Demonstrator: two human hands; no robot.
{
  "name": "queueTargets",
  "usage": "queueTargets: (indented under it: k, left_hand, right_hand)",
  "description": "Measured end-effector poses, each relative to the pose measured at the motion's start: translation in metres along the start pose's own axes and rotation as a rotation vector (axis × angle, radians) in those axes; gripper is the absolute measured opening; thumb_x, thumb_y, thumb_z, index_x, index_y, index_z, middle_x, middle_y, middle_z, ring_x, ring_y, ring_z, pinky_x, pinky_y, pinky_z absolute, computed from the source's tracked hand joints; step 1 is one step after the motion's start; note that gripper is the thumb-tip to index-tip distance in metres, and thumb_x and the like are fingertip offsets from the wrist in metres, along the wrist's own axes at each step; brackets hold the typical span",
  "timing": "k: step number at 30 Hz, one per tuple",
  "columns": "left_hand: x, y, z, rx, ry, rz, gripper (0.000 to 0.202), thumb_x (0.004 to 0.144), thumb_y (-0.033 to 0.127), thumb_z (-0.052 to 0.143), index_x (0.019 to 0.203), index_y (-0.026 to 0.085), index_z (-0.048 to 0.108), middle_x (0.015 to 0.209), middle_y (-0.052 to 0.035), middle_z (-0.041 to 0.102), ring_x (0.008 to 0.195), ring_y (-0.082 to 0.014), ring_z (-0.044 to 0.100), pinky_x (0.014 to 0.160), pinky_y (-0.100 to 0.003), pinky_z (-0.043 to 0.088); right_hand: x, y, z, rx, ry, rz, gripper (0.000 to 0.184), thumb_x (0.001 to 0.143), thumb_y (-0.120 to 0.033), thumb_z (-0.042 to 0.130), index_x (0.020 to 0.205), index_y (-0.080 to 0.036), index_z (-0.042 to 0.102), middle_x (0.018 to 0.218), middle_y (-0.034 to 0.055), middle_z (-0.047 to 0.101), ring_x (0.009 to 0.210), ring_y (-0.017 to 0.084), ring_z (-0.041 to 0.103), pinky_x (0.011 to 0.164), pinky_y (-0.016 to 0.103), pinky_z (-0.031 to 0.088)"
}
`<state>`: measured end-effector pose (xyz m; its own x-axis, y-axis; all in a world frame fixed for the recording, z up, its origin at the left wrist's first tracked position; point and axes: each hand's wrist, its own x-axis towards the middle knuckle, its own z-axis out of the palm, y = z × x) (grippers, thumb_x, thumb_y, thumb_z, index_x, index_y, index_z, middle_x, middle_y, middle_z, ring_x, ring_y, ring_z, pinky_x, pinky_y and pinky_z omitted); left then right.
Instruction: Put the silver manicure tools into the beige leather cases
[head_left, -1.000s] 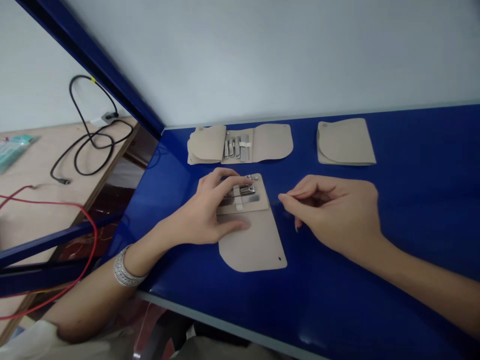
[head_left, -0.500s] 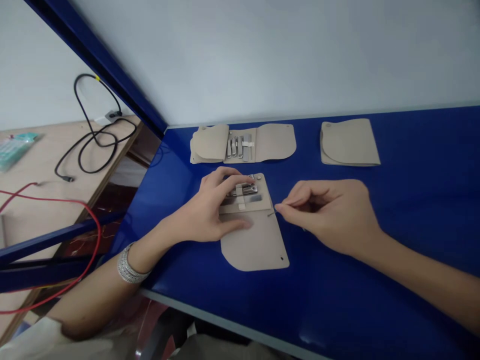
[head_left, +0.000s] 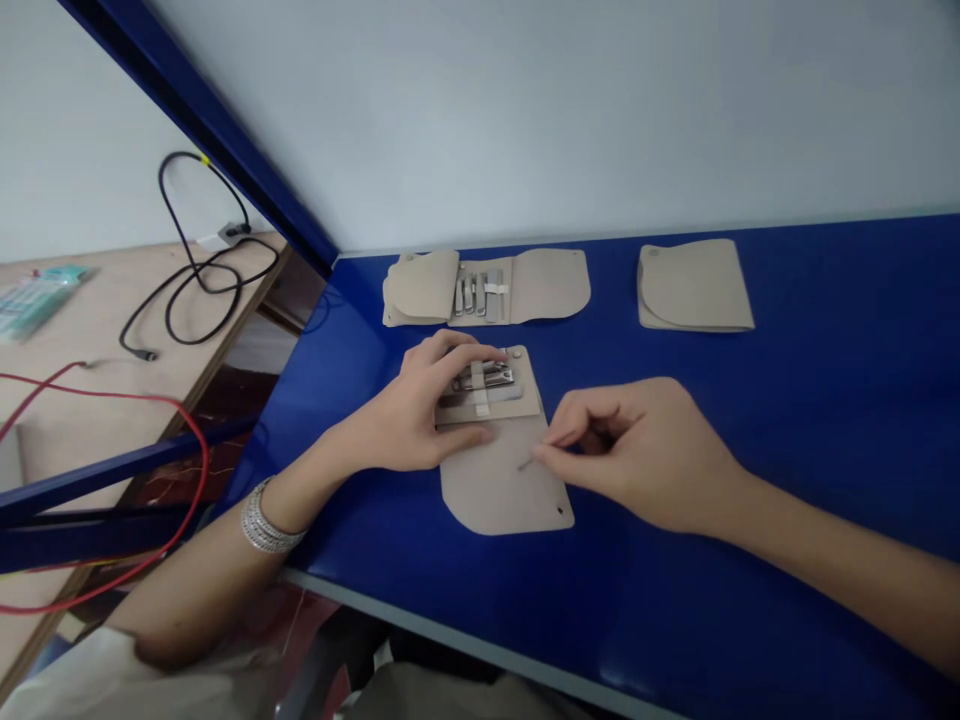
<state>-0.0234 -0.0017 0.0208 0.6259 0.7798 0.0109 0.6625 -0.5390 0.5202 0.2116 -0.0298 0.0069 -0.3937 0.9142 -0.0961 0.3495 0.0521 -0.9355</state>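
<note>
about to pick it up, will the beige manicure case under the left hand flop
The beige manicure case under the left hand will probably droop: its flap looks thin and soft. The steel clippers strapped at one end likely make that end heavier, so it may swing that way.

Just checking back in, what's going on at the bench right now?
A person is working at a blue table. Their left hand rests on nail clippers strapped into an open beige manicure case. Their right hand pinches a thin metal tool over the case's lower flap. Beyond lie another open case and a folded case.
</note>
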Motion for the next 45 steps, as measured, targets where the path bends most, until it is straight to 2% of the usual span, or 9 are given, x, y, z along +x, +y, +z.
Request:
queueTargets:
  k: [4,8,10,16,22,28,33,40,45]
  left_hand:
    - [0.0,0.0,0.0,-0.005,-0.004,-0.007,0.066,0.079,0.042,0.07,0.137,0.024,0.045,0.132,-0.0132,0.047,0.125,-0.0322,0.044,0.109,-0.052,0.035]
    - [0.0,-0.001,0.0,0.003,-0.003,-0.007,0.066,0.079,0.042,0.07,0.137,0.024,0.045,0.132,-0.0127,0.048,0.125,-0.032,0.044,0.108,-0.052,0.035]
    - [0.0,-0.001,0.0,0.006,-0.005,-0.008,0.066,0.079,0.042,0.07,0.137,0.024,0.045,0.133,-0.0126,0.048,0.126,-0.0321,0.043,0.109,-0.052,0.034]
    - [-0.001,-0.001,0.0,0.0,-0.012,-0.011,0.065,0.079,0.04,0.07,0.137,0.024,0.044,0.134,-0.0125,0.046,0.127,-0.0317,0.042,0.109,-0.051,0.033]
    - [0.0,0.0,0.0,0.002,-0.007,-0.008,0.065,0.079,0.041,0.07,0.136,0.024,0.045,0.133,-0.0126,0.047,0.126,-0.032,0.043,0.109,-0.052,0.034]
    - [-0.001,-0.001,0.001,-0.004,-0.01,-0.003,0.065,0.079,0.04,0.071,0.137,0.024,0.044,0.133,-0.0127,0.046,0.126,-0.0317,0.043,0.109,-0.051,0.033]
    - [-0.001,-0.001,0.001,0.004,-0.006,-0.005,0.065,0.079,0.039,0.071,0.136,0.023,0.045,0.132,-0.0123,0.047,0.125,-0.0313,0.043,0.109,-0.051,0.033]
    - [0.0,-0.001,0.002,0.001,-0.006,-0.006,0.065,0.079,0.04,0.071,0.136,0.024,0.045,0.133,-0.0122,0.046,0.126,-0.0321,0.042,0.11,-0.052,0.032]
    - [0.0,-0.001,0.001,0.001,-0.009,-0.006,0.065,0.079,0.04,0.071,0.136,0.022,0.045,0.133,-0.0127,0.046,0.126,-0.0315,0.042,0.11,-0.051,0.032]
  right_hand:
    - [0.001,0.0,0.0,-0.045,0.153,-0.041,0.017,0.071,-0.026,0.072,0.057,-0.021,0.065,0.058,0.0031,0.067,0.048,0.015,0.053,0.041,0.026,0.039]
    - [-0.004,-0.001,0.006,0.039,-0.061,0.006,0.017,0.074,-0.029,0.07,0.06,-0.019,0.065,0.063,0.0037,0.069,0.049,0.015,0.055,0.043,0.026,0.041]
    - [-0.005,-0.002,0.008,0.029,-0.077,0.034,0.017,0.074,-0.03,0.069,0.061,-0.018,0.066,0.061,0.0031,0.067,0.048,0.014,0.055,0.043,0.026,0.04]
    - [0.0,-0.001,0.003,-0.098,0.194,-0.059,0.017,0.072,-0.025,0.071,0.057,-0.021,0.065,0.051,-0.0002,0.059,0.046,0.013,0.049,0.042,0.027,0.037]
    - [-0.004,0.001,0.005,0.02,-0.11,-0.029,0.018,0.075,-0.029,0.07,0.06,-0.021,0.064,0.065,0.0023,0.068,0.051,0.015,0.057,0.044,0.028,0.043]
    - [-0.002,-0.001,0.004,-0.097,0.169,-0.066,0.018,0.074,-0.026,0.072,0.059,-0.021,0.065,0.054,0.0004,0.062,0.048,0.014,0.053,0.045,0.028,0.04]
    - [-0.005,0.0,0.008,0.017,-0.082,-0.006,0.018,0.076,-0.03,0.069,0.062,-0.019,0.065,0.066,0.0036,0.07,0.051,0.015,0.057,0.045,0.027,0.043]
    - [0.001,0.001,0.007,-0.064,0.19,-0.064,0.019,0.073,-0.026,0.071,0.058,-0.02,0.062,0.062,0.0026,0.067,0.055,0.016,0.059,0.049,0.027,0.046]
    - [-0.005,0.0,0.01,0.046,-0.071,-0.037,0.018,0.076,-0.026,0.068,0.06,-0.019,0.062,0.065,0.0021,0.068,0.053,0.014,0.059,0.048,0.025,0.046]
